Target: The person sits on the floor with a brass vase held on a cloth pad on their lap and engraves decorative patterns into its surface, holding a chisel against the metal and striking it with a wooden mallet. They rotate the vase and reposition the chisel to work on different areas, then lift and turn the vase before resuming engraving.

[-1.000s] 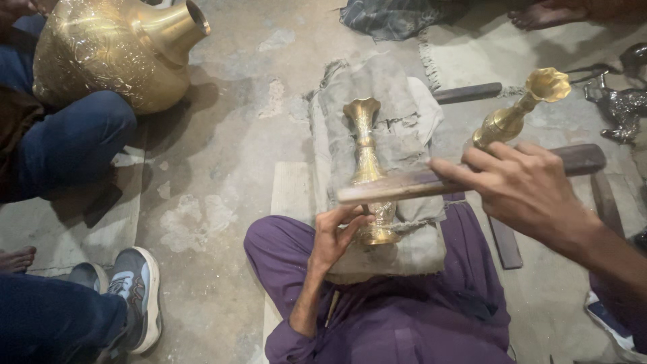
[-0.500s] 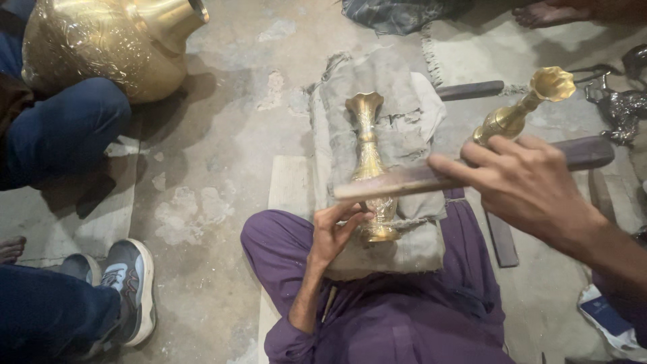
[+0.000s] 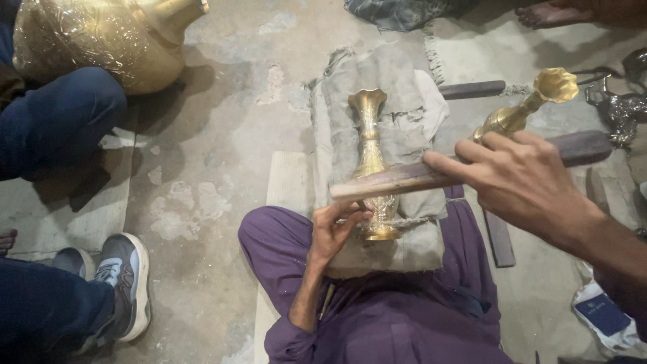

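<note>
A slim brass vase (image 3: 368, 145) lies on a grey cloth pad (image 3: 397, 87) spread over my purple-clad lap, its flared mouth pointing away from me. My left hand (image 3: 333, 232) grips the vase near its round foot. My right hand (image 3: 519, 182) holds a long wooden stick (image 3: 391, 182) laid crosswise on the vase's lower body. A second brass vase (image 3: 532, 101) shows just behind my right hand; its lower part is hidden.
A large embossed brass pot (image 3: 101, 37) stands at the top left beside another person's blue-jeaned legs (image 3: 60, 121) and grey shoe (image 3: 125, 283). Another wooden stick (image 3: 472, 89) and a dark metal figure (image 3: 620, 108) lie at the right. A white and blue packet (image 3: 603, 313) lies on the concrete floor.
Both hands keep their hold, and the stick stays across the vase. The brass pot and the neighbour's leg have shifted slightly up and left in the view.
</note>
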